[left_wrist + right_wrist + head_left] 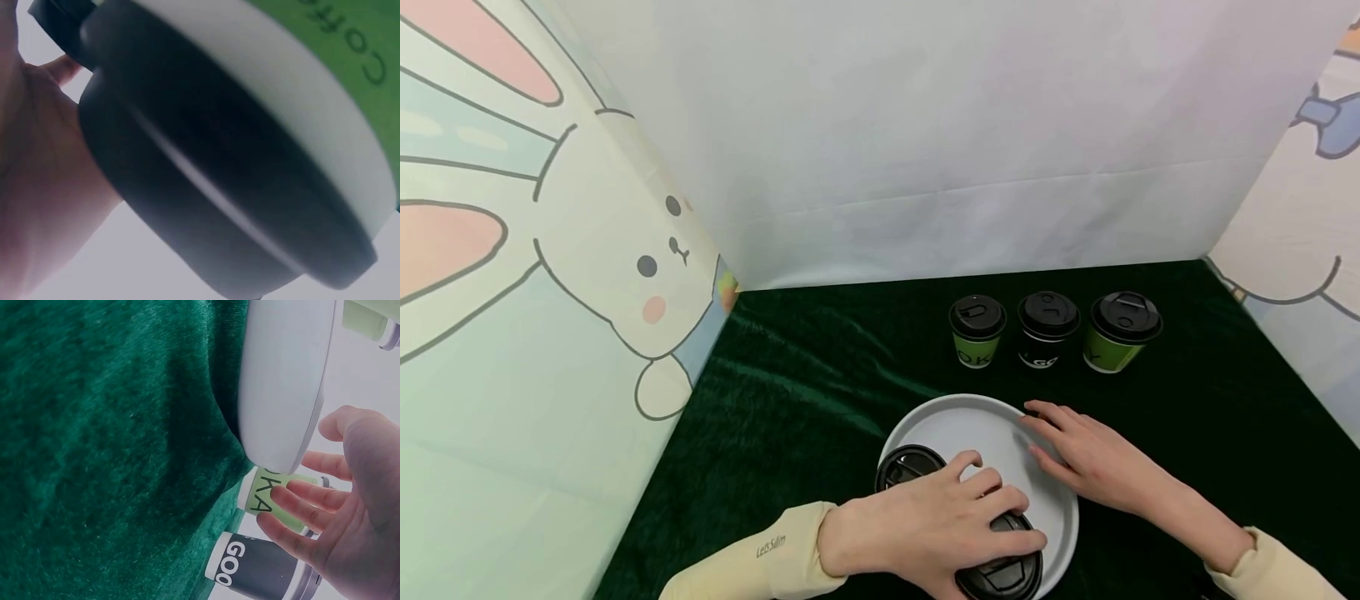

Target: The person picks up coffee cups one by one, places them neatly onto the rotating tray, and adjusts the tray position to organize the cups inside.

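A round white tray [970, 410] with a raised rim lies on the dark green cloth. Spread over a black-lidded cup [1003, 575] at its near side, my left hand [925, 521] grips this cup by the lid, hiding much of it. Left of the hand, a second black-lidded coffee cup [910, 462] stands at the tray's left side, partly covered by the wrist. That green cup's lid [206, 137] fills much of the left wrist view. At the tray's right rim rests my right hand [1093, 458], fingers extended and loosely bent, with nothing held.
Behind the tray stand three lidded cups in a row: a small green one [976, 329], a black one [1047, 329] and a larger green one [1122, 329]. A white cloth wall [955, 167] rises at the back, with rabbit-printed panels [602, 225] at the sides.
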{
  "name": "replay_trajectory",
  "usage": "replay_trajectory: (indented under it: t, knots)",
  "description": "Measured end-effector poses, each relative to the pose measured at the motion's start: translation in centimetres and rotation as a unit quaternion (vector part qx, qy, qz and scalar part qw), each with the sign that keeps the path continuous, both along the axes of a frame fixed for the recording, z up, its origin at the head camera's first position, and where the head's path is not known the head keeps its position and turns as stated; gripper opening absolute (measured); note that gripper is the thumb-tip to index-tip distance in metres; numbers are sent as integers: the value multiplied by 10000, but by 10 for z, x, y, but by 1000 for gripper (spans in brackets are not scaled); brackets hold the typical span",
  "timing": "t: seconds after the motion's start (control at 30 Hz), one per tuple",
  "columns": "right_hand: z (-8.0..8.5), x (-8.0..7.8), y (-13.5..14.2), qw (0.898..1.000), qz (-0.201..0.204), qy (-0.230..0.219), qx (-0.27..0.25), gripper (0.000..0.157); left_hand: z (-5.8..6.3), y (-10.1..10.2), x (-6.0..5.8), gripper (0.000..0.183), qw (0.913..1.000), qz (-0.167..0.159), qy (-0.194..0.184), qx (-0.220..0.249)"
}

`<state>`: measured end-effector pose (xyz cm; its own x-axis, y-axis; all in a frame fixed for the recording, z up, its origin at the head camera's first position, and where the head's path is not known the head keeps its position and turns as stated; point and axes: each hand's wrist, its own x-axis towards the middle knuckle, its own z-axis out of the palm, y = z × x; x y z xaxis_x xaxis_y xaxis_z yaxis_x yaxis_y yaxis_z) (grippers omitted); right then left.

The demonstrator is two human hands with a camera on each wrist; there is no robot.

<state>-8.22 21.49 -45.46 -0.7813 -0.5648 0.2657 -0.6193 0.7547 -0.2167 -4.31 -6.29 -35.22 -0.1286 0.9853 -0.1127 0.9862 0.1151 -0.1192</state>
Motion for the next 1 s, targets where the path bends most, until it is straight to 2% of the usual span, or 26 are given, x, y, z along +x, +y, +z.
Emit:
replay_trajectory:
  t: [0.1, 0.3, 0.43, 0.57, 0.67, 0.8, 0.9, 1.0]
  knots:
    - [0, 0, 1, 10000, 6, -12, -5, 49, 2, 0, -2, 81, 9999, 49, -84, -42]
    - [0, -1, 3, 9999, 70, -88, 29, 49, 16, -2, -12, 80, 9990, 173, -103, 405]
    - [0, -2, 5, 9998, 124, -171, 68, 49, 31, 1, -28, 78, 9969, 316, -222, 683]
    - [0, -2, 5, 9999, 143, -57, 57, 49, 40, 2, -52, 68, 9930, 676, -261, 933]
    - [0, -2, 5, 9999, 109, 47, 50, 46, 39, 3, -75, 60, 9865, 1002, -319, 1256]
    - [2, -2, 6, 10000, 19, 38, 73, 44, 29, 4, -105, 54, 9740, 1314, -252, 1828]
    - [3, -1, 7, 10000, -12, 36, 46, 43, 21, 4, -122, 53, 9660, 1572, -161, 2048]
    - [3, -1, 7, 10000, -25, 92, 27, 42, 15, 5, -136, 53, 9610, 1821, -84, 2077]
